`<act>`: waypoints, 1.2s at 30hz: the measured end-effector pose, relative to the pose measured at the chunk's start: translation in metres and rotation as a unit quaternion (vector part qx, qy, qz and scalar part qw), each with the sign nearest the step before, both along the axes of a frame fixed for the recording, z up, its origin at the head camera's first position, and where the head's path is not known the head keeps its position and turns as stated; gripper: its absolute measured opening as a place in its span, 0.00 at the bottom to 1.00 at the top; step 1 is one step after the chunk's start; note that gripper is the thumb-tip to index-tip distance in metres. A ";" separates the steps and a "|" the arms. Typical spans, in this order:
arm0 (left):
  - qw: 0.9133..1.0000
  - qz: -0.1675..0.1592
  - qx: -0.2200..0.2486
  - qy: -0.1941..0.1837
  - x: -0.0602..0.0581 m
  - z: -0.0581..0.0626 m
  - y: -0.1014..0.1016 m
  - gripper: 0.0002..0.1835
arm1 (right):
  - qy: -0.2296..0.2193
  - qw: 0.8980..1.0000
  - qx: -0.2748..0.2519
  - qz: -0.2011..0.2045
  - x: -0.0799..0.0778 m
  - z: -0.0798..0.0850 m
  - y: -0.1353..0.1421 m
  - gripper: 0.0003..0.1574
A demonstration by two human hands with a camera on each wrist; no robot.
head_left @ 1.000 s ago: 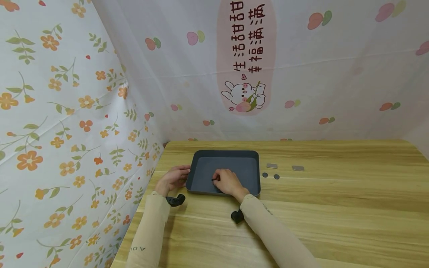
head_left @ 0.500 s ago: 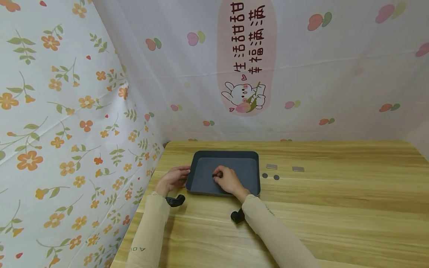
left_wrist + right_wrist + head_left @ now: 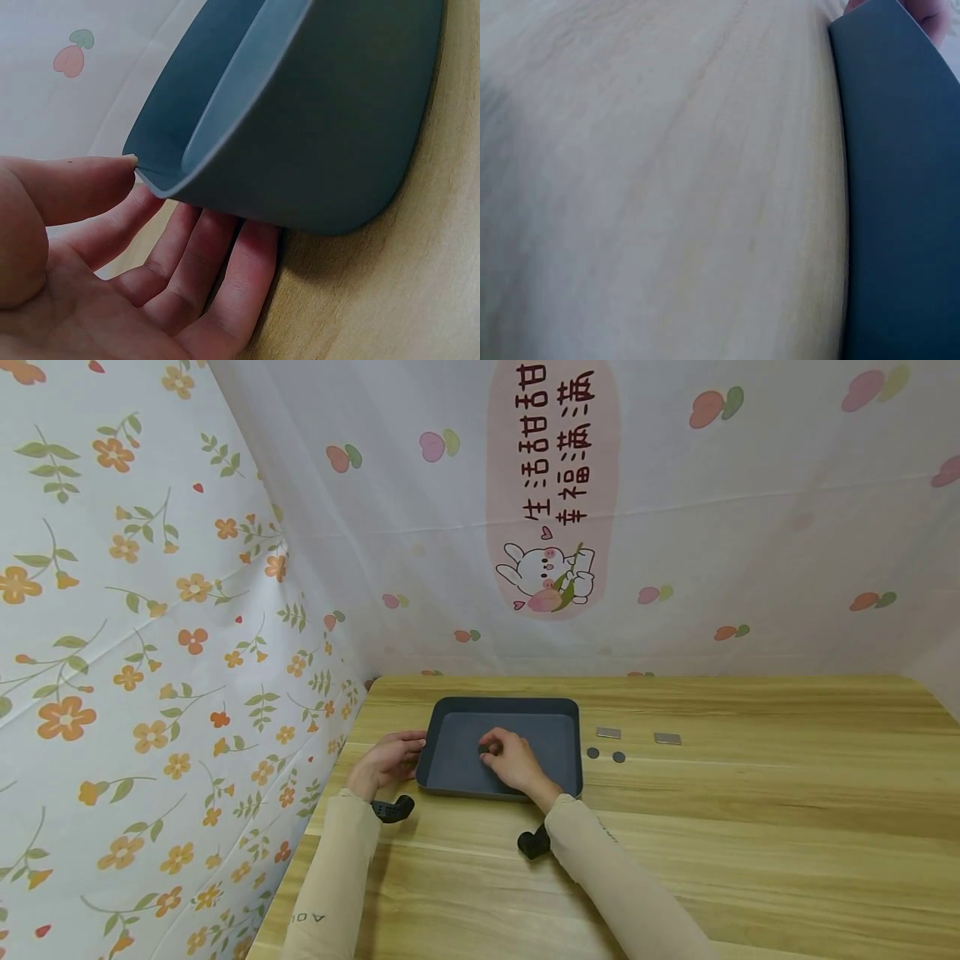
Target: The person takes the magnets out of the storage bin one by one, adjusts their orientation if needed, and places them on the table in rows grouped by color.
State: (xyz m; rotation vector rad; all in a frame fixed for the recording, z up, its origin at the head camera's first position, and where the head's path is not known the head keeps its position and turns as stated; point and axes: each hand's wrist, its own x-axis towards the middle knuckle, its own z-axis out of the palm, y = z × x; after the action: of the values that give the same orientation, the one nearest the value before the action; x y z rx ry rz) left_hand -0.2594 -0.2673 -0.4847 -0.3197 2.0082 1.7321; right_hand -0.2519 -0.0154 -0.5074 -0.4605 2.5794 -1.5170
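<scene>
A dark grey rectangular tray (image 3: pixel 450 705) with raised walls rests on the table. At its left end my left hand (image 3: pixel 388 760) grips the wall. In the left wrist view the thumb (image 3: pixel 90 184) lies at the rim and the other fingers press the outer side. My right hand (image 3: pixel 515 762) is over the tray's floor, thumb and index finger pinching a small dark disc (image 3: pixel 483 749). The right wrist view shows the tray's outer wall (image 3: pixel 907 187), while the disc is out of sight there.
Right of the tray lie two dark round discs (image 3: pixel 592 752) and two silvery rectangular plates (image 3: pixel 608 732). The wooden table (image 3: pixel 750 827) meets a patterned cloth (image 3: pixel 675 527) behind and a floral cloth (image 3: pixel 150 693) at the left.
My right hand has shifted slightly up and right in the head view with the disc between its fingers. My left hand stays on the tray's left end.
</scene>
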 end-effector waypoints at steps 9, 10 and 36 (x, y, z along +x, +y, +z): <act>1.000 0.000 -0.005 0.000 0.000 0.000 0.000 0.24 | 0.002 1.000 -0.002 -0.001 0.000 0.000 0.003 0.11; 1.000 0.002 -0.004 -0.001 0.000 0.000 0.000 0.24 | 0.003 1.000 -0.002 -0.002 0.000 0.000 0.003 0.11; 1.000 -0.003 -0.018 -0.001 0.000 0.001 0.000 0.24 | -0.005 1.000 -0.020 -0.001 0.000 0.008 0.020 0.15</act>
State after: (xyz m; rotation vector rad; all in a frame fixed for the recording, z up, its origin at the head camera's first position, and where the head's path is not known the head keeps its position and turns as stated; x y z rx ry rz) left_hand -0.2594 -0.2674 -0.4833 -0.3265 2.0389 1.6940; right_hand -0.2523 0.0047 -0.4996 -0.4538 2.5469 -1.5702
